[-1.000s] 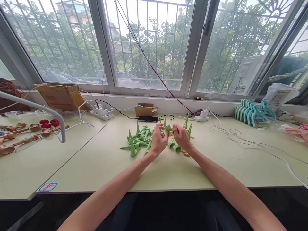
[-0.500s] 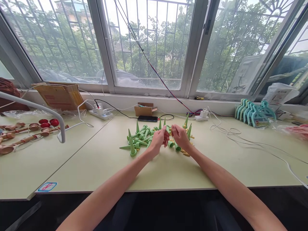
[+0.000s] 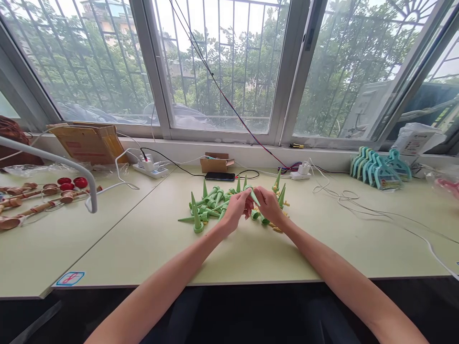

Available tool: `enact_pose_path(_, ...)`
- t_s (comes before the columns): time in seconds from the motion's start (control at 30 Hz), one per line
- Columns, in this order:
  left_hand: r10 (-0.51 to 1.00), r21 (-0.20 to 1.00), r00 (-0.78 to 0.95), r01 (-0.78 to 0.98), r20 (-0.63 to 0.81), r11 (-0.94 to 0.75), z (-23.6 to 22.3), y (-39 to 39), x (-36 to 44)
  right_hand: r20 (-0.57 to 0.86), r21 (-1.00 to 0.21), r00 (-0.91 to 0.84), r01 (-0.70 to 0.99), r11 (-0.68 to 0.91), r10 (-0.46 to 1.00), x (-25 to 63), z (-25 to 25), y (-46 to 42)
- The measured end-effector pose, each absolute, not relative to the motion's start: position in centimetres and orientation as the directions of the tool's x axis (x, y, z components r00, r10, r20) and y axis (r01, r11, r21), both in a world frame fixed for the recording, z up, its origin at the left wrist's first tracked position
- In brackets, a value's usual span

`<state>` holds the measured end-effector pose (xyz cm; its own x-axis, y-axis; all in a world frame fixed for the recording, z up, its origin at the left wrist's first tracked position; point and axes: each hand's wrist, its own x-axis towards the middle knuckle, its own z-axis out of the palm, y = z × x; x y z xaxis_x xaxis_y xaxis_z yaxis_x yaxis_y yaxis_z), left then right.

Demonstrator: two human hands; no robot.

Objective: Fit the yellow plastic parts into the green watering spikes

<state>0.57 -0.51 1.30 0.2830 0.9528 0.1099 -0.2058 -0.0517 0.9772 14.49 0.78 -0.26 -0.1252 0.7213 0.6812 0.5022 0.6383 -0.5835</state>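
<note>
A green plastic cone spike [image 3: 255, 197] is held between my hands above the table, its tip slanting down to the right. My left hand [image 3: 238, 209] is closed, with its thumb and fingers on the wide end. My right hand [image 3: 270, 205] is closed right beside the cone; whatever its curled fingers pinch is hidden. Behind and left of my left hand lies a heap of similar green spikes [image 3: 214, 200], and one green spike [image 3: 197, 223] stands upright in front. More spikes and small yellow pieces [image 3: 277, 229] lie by my right hand.
A black phone [image 3: 220, 177] lies by a small cardboard box [image 3: 216, 164] at the back. Power strips [image 3: 150, 168] and white cables [image 3: 353, 197] run across the table. Wooden toys [image 3: 39, 208] are at left, bagged teal items [image 3: 380, 172] at right. A white bar [image 3: 68, 165] crosses the left.
The green spike between my hands has turned, so its tapered body now shows, pointing down and right. My hands have barely moved. Pinkish things at the far right edge have shifted.
</note>
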Motion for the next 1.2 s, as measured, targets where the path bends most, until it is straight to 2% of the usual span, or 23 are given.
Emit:
enact_pose_path(0.43,0.927,0.985,0.37,-0.175,0.054,0.013,1.02,-0.1,0.43,0.733,-0.531,-0.091,0.543,0.651,0.674,15.1,-0.15,0.97)
enact_pose_path(0.73,0.931,0.993,0.356,-0.117,0.074,-0.035,1.06,-0.22,0.25,0.755,-0.471,-0.13,0.574,0.67,0.643,15.13,0.22,0.97)
enact_pose_path(1.2,0.913,0.94,0.407,-0.318,0.016,0.125,1.8,-0.54,0.43,0.733,-0.513,-0.105,0.562,0.648,0.672,15.24,-0.5,1.49)
